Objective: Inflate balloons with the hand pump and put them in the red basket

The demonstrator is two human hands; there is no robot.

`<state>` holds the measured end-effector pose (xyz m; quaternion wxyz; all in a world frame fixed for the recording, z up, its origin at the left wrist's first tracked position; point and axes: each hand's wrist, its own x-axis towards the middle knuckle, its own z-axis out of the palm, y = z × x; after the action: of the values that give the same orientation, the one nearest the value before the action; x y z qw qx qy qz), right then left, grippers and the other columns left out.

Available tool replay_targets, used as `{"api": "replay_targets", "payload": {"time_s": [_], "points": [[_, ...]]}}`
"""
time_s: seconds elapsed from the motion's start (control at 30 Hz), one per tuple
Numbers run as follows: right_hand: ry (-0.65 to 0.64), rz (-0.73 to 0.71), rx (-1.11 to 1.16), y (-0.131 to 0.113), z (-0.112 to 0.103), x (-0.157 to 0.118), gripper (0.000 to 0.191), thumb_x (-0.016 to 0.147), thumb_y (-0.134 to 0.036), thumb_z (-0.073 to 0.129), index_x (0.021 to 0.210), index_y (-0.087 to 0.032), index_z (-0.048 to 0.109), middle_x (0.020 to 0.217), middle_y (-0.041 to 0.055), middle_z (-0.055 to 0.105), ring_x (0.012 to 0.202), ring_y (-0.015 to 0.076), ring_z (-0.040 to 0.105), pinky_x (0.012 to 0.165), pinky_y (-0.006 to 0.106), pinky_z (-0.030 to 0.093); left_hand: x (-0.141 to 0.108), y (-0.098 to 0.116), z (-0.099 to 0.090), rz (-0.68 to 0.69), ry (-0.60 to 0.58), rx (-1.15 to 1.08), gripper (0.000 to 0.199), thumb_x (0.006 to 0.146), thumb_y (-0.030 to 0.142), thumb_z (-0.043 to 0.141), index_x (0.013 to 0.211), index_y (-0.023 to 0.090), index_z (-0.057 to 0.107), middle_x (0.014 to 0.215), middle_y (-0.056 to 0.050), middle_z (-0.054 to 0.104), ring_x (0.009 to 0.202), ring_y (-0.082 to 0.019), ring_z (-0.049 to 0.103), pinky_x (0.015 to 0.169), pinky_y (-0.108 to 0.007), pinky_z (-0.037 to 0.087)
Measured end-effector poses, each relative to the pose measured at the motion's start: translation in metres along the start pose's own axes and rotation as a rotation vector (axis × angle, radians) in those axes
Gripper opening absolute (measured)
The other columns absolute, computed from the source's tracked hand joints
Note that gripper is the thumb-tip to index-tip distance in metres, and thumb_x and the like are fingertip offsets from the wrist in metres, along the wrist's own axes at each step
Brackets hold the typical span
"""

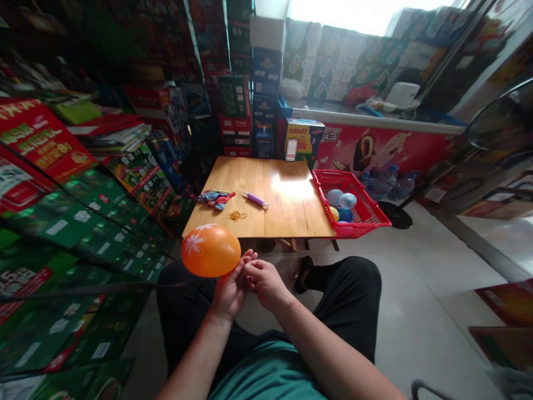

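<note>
Cartons [266, 72] are lining the room behind a wooden table [287, 216], whose near edge is facing the seated person's knees. Limp balloons [216, 198], a purple pump [256, 200] and rubber bands [237, 216] are lying toward its left side, probably for easy reach. The orange balloon [211, 251] is sitting inflated above the left thigh, just off that edge. The left hand [230, 290], half curled, is gripping it near the neck, apparently holding the air in. The right hand [266, 279] is pinching thumb and forefinger together beside it; what lies between them cannot be told. A red basket [375, 208] is standing beside the table, its walls containing round balloons [347, 200].
</note>
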<state>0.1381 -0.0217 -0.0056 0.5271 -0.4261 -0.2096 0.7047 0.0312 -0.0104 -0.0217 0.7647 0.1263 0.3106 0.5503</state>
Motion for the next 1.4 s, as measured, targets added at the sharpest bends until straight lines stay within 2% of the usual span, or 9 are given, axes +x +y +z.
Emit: {"api": "replay_targets", "payload": {"time_s": [0.13,0.27,0.4,0.53,0.7,0.87,1.0,1.1,1.4], "points": [[0.014,0.006,0.012,-0.003,0.002,-0.017,0.051,0.060,-0.050,0.098,0.077,-0.017,0.063,0.064,-0.0045,0.057,0.053,0.0075,0.045,0.049,0.021,0.030,-0.011,-0.005,0.000,-0.011,-0.044,-0.002,0.022,0.079,0.028,0.090,0.098,0.018,0.085,0.135,-0.011,0.074,0.139,-0.034,0.061,0.107,-0.037,0.058],[-0.002,-0.033,0.006,-0.009,0.003,-0.025,0.051,0.063,-0.050,0.098,0.078,-0.018,0.061,0.066,-0.0053,0.055,0.053,0.0068,0.043,0.049,0.020,0.029,-0.015,-0.006,0.007,-0.039,-0.051,0.003,0.021,0.081,0.027,0.088,0.100,0.020,0.085,0.132,-0.010,0.076,0.138,-0.032,0.061,0.099,-0.031,0.061],[-0.005,-0.056,0.000,-0.014,-0.002,-0.023,0.048,0.067,-0.051,0.095,0.079,-0.019,0.061,0.065,-0.0048,0.055,0.052,0.0073,0.043,0.048,0.020,0.027,-0.012,-0.007,0.018,-0.054,-0.034,-0.021,0.018,0.084,0.023,0.085,0.101,0.020,0.085,0.130,-0.011,0.077,0.134,-0.028,0.065,0.093,-0.027,0.062],[0.003,-0.065,-0.038,-0.016,-0.004,-0.010,0.042,0.070,-0.050,0.090,0.077,-0.019,0.062,0.066,-0.0024,0.060,0.051,0.0084,0.045,0.045,0.020,0.027,-0.004,-0.008,0.022,-0.062,-0.003,-0.065,0.020,0.086,0.023,0.083,0.106,0.020,0.083,0.131,-0.011,0.076,0.131,-0.028,0.068,0.096,-0.030,0.062],[0.048,-0.122,-0.069,-0.007,0.000,0.008,0.034,0.076,-0.047,0.081,0.072,-0.019,0.063,0.064,-0.0012,0.063,0.051,0.0094,0.047,0.046,0.022,0.032,0.009,-0.004,0.017,-0.020,0.042,-0.078,0.018,0.087,0.020,0.082,0.105,0.019,0.082,0.127,-0.011,0.078,0.128,-0.029,0.069,0.095,-0.033,0.063],[0.016,-0.110,-0.026,-0.001,0.002,0.017,0.036,0.080,-0.052,0.079,0.079,-0.018,0.066,0.066,-0.0016,0.063,0.051,0.0090,0.048,0.046,0.021,0.033,0.018,-0.001,0.009,-0.012,0.065,0.022,0.025,0.087,0.024,0.083,0.111,0.017,0.081,0.124,-0.013,0.078,0.117,-0.026,0.075,0.073,-0.022,0.063],[0.031,-0.140,-0.073,0.000,0.004,0.022,0.035,0.076,-0.046,0.084,0.075,-0.018,0.064,0.060,-0.0032,0.060,0.051,0.0092,0.049,0.048,0.021,0.035,0.023,0.001,0.006,0.028,0.077,0.021,0.020,0.086,0.024,0.085,0.105,0.017,0.082,0.126,-0.012,0.078,0.124,-0.027,0.071,0.091,-0.028,0.062],[0.068,-0.112,-0.053,0.001,0.007,0.026,0.028,0.075,-0.041,0.080,0.072,-0.019,0.064,0.058,-0.0026,0.060,0.049,0.0100,0.049,0.047,0.022,0.034,0.024,0.003,0.006,-0.017,0.095,0.015,0.022,0.087,0.026,0.083,0.108,0.018,0.082,0.127,-0.013,0.077,0.128,-0.030,0.069,0.096,-0.033,0.061],[0.096,-0.068,-0.007,0.007,0.011,0.031,0.024,0.075,-0.037,0.080,0.071,-0.018,0.065,0.063,-0.0007,0.064,0.050,0.0092,0.050,0.047,0.021,0.035,0.025,0.009,-0.003,-0.030,0.143,-0.026,0.019,0.089,0.023,0.081,0.108,0.019,0.081,0.128,-0.010,0.077,0.125,-0.026,0.070,0.078,-0.023,0.061]]}}
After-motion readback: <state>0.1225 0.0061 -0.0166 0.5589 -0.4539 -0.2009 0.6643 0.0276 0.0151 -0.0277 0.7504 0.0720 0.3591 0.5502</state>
